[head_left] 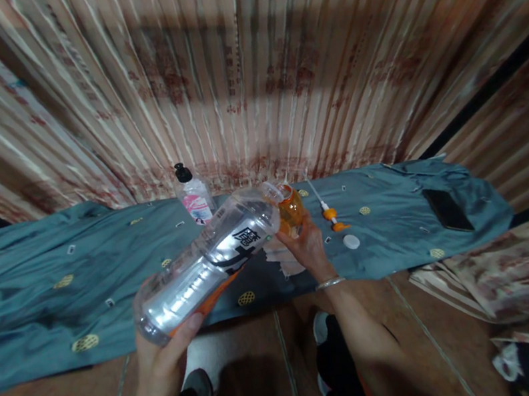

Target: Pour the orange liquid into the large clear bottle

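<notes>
My left hand (172,355) is wrapped round the lower end of a large clear plastic bottle (205,269) with a silver label. The bottle is tilted, its mouth up and to the right, meeting the opening of a small amber bottle (290,207). Around that amber bottle my right hand (307,245) is closed. Whether liquid passes between the two mouths I cannot tell. Just right of my right hand, an orange pump top (330,214) with a clear tube lies on the cloth, and near it is a round white cap (351,241).
A clear bottle with a black cap and pink label (197,201) stands behind the large bottle. A dark phone (447,209) lies at the right. Green patterned cloth (125,275) covers the narrow surface. Striped curtains (235,81) hang behind and at both sides.
</notes>
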